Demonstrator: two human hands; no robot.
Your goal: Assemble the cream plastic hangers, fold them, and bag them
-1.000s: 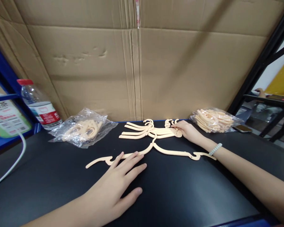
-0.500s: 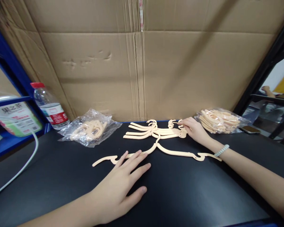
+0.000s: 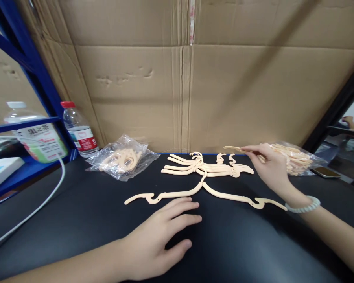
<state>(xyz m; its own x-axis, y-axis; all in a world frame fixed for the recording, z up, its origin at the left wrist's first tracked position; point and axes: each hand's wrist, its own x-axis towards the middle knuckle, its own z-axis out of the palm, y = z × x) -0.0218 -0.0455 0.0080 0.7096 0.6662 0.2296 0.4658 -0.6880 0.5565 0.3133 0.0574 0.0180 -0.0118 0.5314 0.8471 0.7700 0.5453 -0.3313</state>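
My left hand (image 3: 165,232) is spread with nothing in it, just in front of an unfolded cream plastic clothes hanger (image 3: 183,193). That hanger lies flat, its hook toward the back and a curved end piece on each side. My right hand (image 3: 268,165) pinches a thin curved hanger piece (image 3: 231,147) between thumb and fingertips, raised above the table. Behind the hanger lies a stack of folded hangers (image 3: 215,169), hooks bunched near its middle. Two small hook-shaped pieces (image 3: 220,158) rest behind the stack.
A clear bag of cream parts (image 3: 122,159) lies at the left; another bag (image 3: 302,159) sits at the right beside a phone (image 3: 325,172). A red-capped bottle (image 3: 82,135) and a white cable (image 3: 44,206) are at far left. Cardboard (image 3: 129,98) stands behind the black table (image 3: 85,224).
My right hand has lifted a curved piece from beside the stack and moved right. My left hand has drawn back off the hanger's left arm. The view has shifted slightly.
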